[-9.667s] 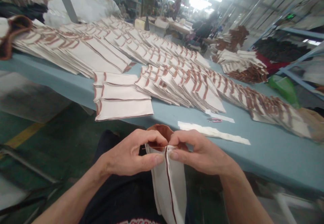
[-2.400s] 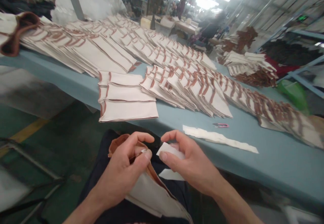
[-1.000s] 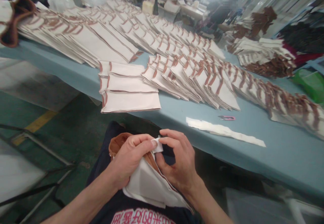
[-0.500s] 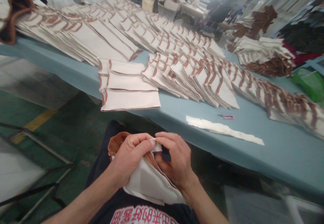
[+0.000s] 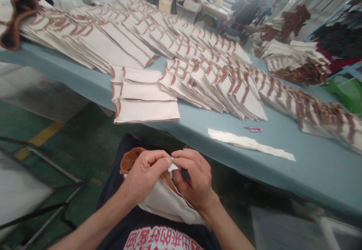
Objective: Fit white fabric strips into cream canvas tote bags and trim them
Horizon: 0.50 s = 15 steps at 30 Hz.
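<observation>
The left hand (image 5: 145, 176) grips a cream cloth piece (image 5: 166, 201) with brown edging, which lies in the person's lap, and its thumb presses a small white tab (image 5: 172, 166). The right hand (image 5: 194, 178) pinches that tab from the other side. Beyond them, a white strip (image 5: 249, 142) and pink-handled snips (image 5: 253, 129) lie on a blue table (image 5: 192, 127).

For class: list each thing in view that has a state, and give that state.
Left hand, pinching the tab
Right hand, pinching the tab
Tab, held between both hands
Cream fabric, folded over the lap, brown lining showing
Snips, lying on the table
White strip, lying flat
</observation>
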Tool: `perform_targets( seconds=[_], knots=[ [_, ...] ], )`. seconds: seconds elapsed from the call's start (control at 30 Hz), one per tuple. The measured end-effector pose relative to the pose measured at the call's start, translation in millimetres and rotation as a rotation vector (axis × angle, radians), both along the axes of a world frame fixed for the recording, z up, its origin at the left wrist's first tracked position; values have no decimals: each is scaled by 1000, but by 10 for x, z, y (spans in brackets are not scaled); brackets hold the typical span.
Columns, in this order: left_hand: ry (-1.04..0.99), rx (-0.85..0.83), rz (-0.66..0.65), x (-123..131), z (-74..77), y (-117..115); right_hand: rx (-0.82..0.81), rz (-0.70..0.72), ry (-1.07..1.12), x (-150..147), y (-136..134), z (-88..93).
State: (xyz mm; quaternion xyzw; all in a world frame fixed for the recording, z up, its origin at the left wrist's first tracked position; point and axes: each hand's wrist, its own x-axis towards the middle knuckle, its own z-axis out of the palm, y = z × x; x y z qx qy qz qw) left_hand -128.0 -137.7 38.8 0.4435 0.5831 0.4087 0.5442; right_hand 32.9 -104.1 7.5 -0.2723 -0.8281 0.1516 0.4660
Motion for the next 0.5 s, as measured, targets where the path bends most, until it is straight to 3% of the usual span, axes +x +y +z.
perform_targets(
  seconds=[0.1,0.27,0.4,0.5],
  knots=[
    [10,-14,18,-29,-77,-46,-144,-22,142,-36,-41,-36],
    [24,37,151,-113,-212,-178,-644,-219,389,-90,-239,-227],
    [37,84,298,-168,-392,-372,-977,-259,405,-166,-577,-504],
    [52,88,333,-192,-587,-564,-1166,-219,349,-215,-791,-685]
  ],
)
